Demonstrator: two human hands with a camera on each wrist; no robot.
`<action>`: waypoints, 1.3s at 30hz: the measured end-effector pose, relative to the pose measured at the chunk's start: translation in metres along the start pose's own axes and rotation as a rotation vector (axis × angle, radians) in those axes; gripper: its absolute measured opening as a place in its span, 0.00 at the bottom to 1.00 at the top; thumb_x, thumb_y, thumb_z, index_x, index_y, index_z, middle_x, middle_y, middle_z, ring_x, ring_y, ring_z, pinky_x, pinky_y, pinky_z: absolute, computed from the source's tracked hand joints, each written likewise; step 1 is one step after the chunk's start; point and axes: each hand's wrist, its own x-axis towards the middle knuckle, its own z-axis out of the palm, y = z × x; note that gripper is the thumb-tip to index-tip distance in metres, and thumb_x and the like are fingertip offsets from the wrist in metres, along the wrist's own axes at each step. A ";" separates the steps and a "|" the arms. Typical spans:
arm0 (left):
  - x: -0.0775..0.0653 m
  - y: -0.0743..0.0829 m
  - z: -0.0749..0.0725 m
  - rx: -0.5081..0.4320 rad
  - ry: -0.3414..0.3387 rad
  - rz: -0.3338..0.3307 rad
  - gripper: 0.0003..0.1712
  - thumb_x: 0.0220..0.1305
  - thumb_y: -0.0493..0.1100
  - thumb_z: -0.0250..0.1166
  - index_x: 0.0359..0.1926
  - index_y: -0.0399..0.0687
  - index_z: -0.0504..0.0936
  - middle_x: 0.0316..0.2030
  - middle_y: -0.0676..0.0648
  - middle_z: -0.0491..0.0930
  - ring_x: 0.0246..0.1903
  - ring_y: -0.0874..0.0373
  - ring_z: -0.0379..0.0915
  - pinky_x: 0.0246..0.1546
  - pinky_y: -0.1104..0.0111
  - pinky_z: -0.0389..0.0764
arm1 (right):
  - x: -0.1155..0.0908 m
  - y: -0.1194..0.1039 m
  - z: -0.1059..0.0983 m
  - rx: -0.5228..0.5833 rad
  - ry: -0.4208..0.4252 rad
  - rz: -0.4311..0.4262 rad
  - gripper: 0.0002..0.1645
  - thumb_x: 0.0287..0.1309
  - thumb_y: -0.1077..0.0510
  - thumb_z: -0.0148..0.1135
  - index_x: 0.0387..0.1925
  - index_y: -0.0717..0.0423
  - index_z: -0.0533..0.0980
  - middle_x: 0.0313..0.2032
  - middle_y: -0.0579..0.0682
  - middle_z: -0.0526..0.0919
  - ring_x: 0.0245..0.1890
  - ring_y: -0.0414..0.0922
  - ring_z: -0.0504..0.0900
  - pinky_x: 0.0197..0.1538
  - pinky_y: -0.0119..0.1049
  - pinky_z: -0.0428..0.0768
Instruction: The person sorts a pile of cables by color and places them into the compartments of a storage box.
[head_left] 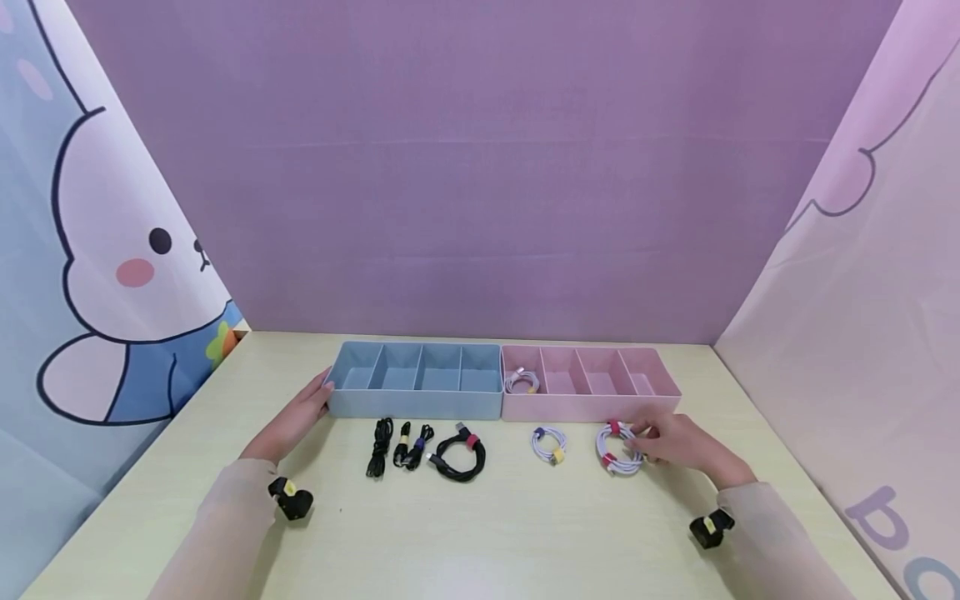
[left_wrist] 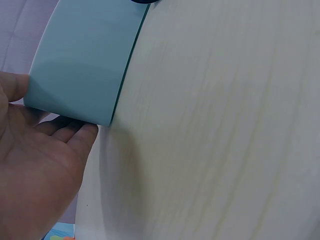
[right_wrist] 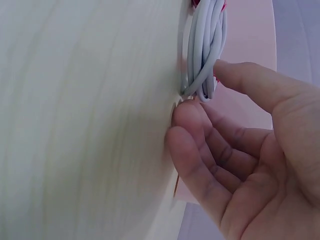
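Observation:
At the left end of a blue compartment box (head_left: 415, 405), my left hand (head_left: 302, 414) touches the end wall with its fingers, and the thumb lies at the rim. My right hand (head_left: 681, 442) pinches the right edge of a coiled white cable (head_left: 604, 451) with red ties. In the right wrist view the thumb lies against the white coil (right_wrist: 205, 50), with the other fingers curled below. This coil lies just in front of a pink compartment box (head_left: 577, 408). A smaller white cable (head_left: 537, 451) with purple and yellow ties lies left of it.
Another white cable (head_left: 529, 388) sits in the pink box's leftmost compartment. In front of the blue box lie a black cable bundle (head_left: 379, 450), two short black cables (head_left: 402, 446) and a black coil with a red tie (head_left: 444, 472). A purple backdrop (head_left: 480, 183) stands behind.

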 end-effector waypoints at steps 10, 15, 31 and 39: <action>-0.002 0.001 0.000 -0.002 0.002 0.004 0.40 0.80 0.64 0.33 0.80 0.56 0.29 0.79 0.39 0.27 0.76 0.37 0.32 0.73 0.42 0.45 | 0.001 -0.003 0.003 0.043 0.019 0.047 0.15 0.62 0.57 0.69 0.42 0.65 0.77 0.22 0.48 0.79 0.22 0.44 0.78 0.24 0.32 0.78; -0.003 0.003 0.000 0.012 0.003 -0.008 0.40 0.79 0.65 0.33 0.80 0.57 0.28 0.79 0.40 0.27 0.76 0.37 0.32 0.73 0.42 0.44 | 0.001 -0.002 0.005 0.038 0.043 0.074 0.11 0.60 0.58 0.69 0.38 0.63 0.78 0.20 0.48 0.78 0.21 0.44 0.78 0.24 0.32 0.78; -0.002 0.003 0.001 0.018 0.004 -0.002 0.41 0.79 0.65 0.32 0.80 0.57 0.29 0.79 0.39 0.27 0.76 0.37 0.31 0.74 0.43 0.45 | 0.001 -0.005 0.003 -0.014 0.075 0.076 0.07 0.60 0.60 0.68 0.33 0.60 0.79 0.22 0.47 0.78 0.22 0.43 0.77 0.24 0.32 0.76; -0.001 0.001 0.000 0.014 0.004 0.012 0.41 0.79 0.65 0.33 0.80 0.55 0.29 0.79 0.39 0.27 0.76 0.37 0.31 0.74 0.44 0.46 | 0.001 -0.005 0.002 -0.027 0.105 0.059 0.09 0.60 0.55 0.70 0.32 0.57 0.80 0.21 0.46 0.79 0.21 0.42 0.77 0.23 0.30 0.75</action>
